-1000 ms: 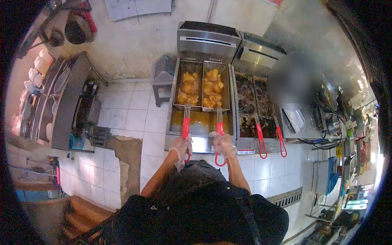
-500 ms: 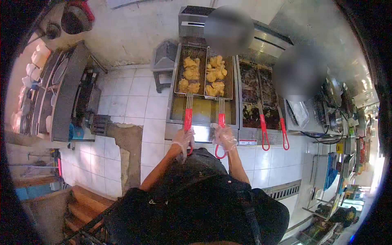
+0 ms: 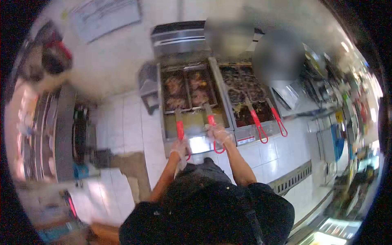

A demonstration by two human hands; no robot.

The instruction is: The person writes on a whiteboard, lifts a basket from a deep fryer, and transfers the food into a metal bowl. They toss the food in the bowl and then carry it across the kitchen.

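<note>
Hands: your left hand (image 3: 180, 148) and right hand (image 3: 219, 133) each closed around a red basket handle (image 3: 180, 130); baskets (image 3: 188, 90) sit side by side inside the fryer rim (image 3: 160, 102), snug.

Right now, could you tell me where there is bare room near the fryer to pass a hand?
Bare tiled floor lies left of the fryer, up to the dark counter. The fryer's steel front ledge shows a bare patch between the left hand and right hand. The vat is crowded: two baskets fill it.
</note>
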